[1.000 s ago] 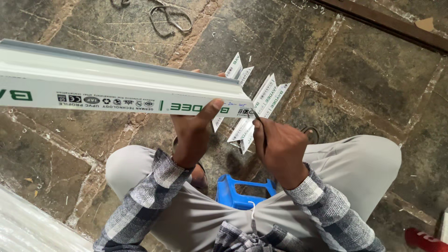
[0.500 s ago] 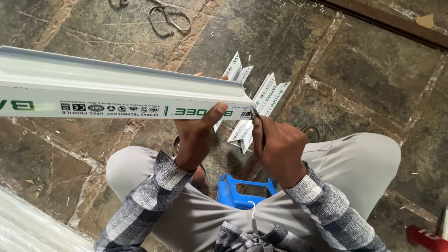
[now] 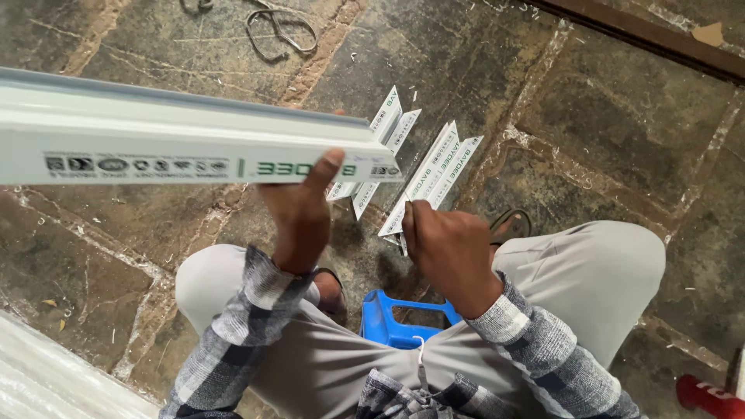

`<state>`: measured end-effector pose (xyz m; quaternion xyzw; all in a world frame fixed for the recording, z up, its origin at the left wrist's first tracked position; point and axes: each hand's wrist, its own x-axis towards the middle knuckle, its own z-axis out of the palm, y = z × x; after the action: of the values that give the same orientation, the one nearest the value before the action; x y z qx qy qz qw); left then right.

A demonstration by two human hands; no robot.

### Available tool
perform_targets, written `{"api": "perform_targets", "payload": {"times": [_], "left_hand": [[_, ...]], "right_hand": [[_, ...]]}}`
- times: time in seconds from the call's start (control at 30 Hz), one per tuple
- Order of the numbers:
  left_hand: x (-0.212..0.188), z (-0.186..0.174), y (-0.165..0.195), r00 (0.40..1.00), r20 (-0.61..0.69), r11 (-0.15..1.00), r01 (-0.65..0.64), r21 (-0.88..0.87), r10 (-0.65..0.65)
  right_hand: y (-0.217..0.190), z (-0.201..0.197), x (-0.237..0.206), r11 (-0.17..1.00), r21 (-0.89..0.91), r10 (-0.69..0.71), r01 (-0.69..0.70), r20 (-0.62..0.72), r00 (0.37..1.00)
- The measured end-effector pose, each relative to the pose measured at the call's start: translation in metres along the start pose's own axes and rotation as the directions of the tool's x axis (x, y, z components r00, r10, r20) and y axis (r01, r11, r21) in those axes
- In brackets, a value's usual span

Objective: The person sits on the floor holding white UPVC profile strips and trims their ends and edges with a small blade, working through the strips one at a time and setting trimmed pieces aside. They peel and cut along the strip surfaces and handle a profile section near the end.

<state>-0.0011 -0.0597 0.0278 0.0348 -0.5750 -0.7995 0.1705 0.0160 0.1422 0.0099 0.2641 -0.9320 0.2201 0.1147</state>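
Observation:
A long white plastic profile (image 3: pixel 163 143) with green and black print runs from the left edge to mid-frame. My left hand (image 3: pixel 299 213) grips it near its right end, thumb pressed on the printed face. My right hand (image 3: pixel 450 252) sits just right of that end, fingers closed around something thin and dark that I cannot make out. Several short white cut pieces (image 3: pixel 431 178) of the same profile lie on the stone floor beyond both hands.
I sit on a low blue stool (image 3: pixel 396 322) with my knees spread, in grey trousers. A loop of wire (image 3: pixel 279 31) lies on the floor at the top. A red object (image 3: pixel 706 396) is at the bottom right; white sheeting (image 3: pixel 46 384) is at the bottom left.
The long profile has shifted left and slightly up in my left hand. My right hand has lowered a little away from the profile's end.

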Motion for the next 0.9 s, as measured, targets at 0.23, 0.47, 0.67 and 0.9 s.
{"api": "perform_targets", "payload": {"times": [0.23, 0.47, 0.67, 0.9], "left_hand": [[0.01, -0.009, 0.01, 0.999, -0.005, 0.968, 0.047, -0.245, -0.05], [0.001, 0.001, 0.002, 0.998, 0.02, 0.994, 0.067, -0.09, -0.066], [-0.012, 0.005, -0.007, 0.99, 0.035, 0.99, 0.138, -0.019, -0.137], [-0.014, 0.007, -0.01, 0.985, 0.107, 0.983, 0.146, -0.115, -0.133]], "right_hand": [[0.013, 0.002, 0.008, 0.938, 0.265, 0.235, -0.223, -0.016, 0.972], [0.01, -0.012, 0.009, 0.588, 0.735, 0.444, -0.336, 0.054, 0.894], [0.008, -0.011, 0.014, 0.796, 0.567, 0.348, -0.214, -0.139, 0.927], [0.008, -0.008, 0.012, 0.926, 0.376, 0.161, -0.046, -0.279, 0.947]]}}
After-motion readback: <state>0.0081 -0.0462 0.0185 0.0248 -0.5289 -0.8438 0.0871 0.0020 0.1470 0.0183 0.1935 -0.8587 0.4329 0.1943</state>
